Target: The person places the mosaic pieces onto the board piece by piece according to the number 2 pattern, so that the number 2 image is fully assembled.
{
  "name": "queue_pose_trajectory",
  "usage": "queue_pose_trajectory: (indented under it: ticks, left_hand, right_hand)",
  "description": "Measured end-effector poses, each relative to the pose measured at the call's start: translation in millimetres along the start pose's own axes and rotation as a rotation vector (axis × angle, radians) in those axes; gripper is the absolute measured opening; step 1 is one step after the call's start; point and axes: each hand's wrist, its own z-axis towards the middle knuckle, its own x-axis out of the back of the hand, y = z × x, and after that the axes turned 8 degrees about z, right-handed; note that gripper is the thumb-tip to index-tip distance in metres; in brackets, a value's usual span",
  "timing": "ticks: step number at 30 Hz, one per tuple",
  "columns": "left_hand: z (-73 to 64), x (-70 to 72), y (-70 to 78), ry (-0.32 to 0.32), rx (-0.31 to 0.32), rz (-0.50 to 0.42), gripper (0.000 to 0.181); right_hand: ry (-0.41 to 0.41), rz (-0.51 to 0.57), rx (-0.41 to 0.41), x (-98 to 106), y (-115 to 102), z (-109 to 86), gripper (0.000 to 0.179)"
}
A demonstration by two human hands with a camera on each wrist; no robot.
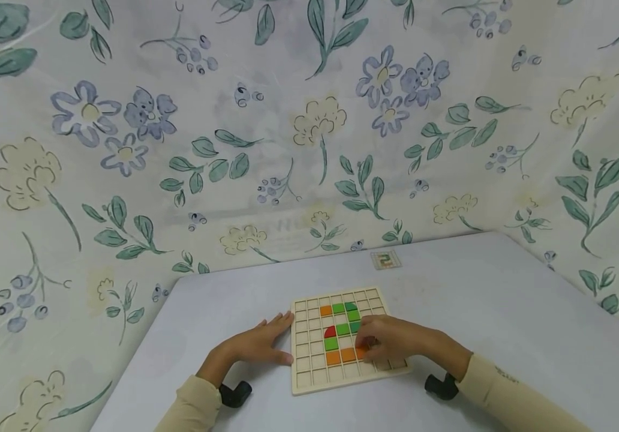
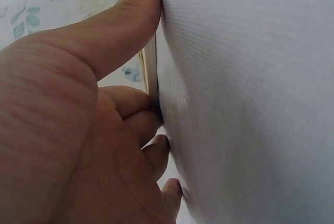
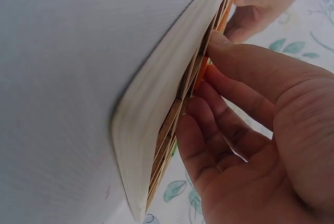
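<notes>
A square wooden grid board (image 1: 309,379) lies on the white table, with coloured tiles set in some of its cells. Among them are a red tile with a rounded corner (image 1: 330,332), a green tile (image 1: 331,344) and an orange tile (image 1: 333,358) below it. My right hand (image 1: 393,338) reaches over the board's right half, thumb and fingertips pinching another orange tile (image 3: 201,75) at the end of the lower orange row. Fingers hide part of that tile. On the other side, my left hand (image 1: 252,346) lies spread, thumb and fingertips at the board's left edge.
Behind the board, a small card (image 1: 385,260) with a coloured pattern on a grid lies on the table (image 1: 234,300). A flowered curtain (image 1: 309,150) hangs along the table's back and sides. Black wrist devices (image 1: 236,394) sit below both wrists.
</notes>
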Motion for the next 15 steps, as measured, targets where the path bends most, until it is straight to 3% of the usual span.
queue_pose_trajectory:
  ticks: [15]
  left_hand:
    - [-1.3, -1.1, 2.5, -0.006, -0.016, -0.015, 0.104]
  right_hand:
    - [-0.006, 0.005, 0.017, -0.2, 1.9, -2.9, 0.019]
